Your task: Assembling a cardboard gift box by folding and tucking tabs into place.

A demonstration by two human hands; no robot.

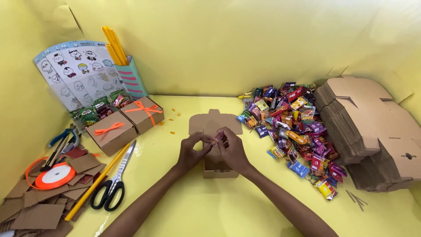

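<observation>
My left hand and my right hand meet over a small brown cardboard box in the middle of the yellow table. Both hands pinch a short piece of orange ribbon between their fingertips. The box's open lid flap lies flat on the table behind my hands. The hands hide most of the box's inside.
Two closed boxes with orange bows stand at the left, near scissors, a yellow stick, an orange ribbon spool and cardboard scraps. A pile of wrapped candies and a stack of flat box blanks lie right.
</observation>
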